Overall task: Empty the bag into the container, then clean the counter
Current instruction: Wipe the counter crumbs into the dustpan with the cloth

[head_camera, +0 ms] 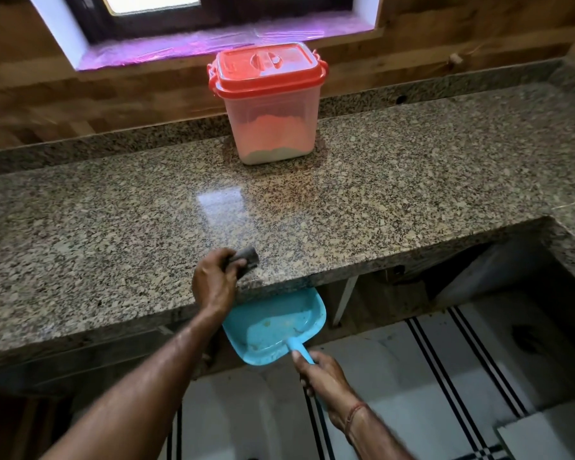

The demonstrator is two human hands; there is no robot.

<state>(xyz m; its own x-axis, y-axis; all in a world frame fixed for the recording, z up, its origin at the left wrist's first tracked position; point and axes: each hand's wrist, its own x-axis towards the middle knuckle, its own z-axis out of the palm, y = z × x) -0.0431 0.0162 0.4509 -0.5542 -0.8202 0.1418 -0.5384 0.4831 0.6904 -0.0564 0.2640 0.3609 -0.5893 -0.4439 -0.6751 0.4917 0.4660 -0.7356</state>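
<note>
A translucent container with a red lid stands shut at the back of the speckled granite counter, with pale powder inside it. My left hand grips a dark grey cloth or sponge at the counter's front edge. Just below that edge, my right hand holds a light blue dustpan by its handle. A few crumbs lie in the pan. No bag is in view.
A window sill with purple film runs behind the container, above a wooden wall. The counter turns toward me at the right. Below lies a white tiled floor with black stripes and an open space under the counter.
</note>
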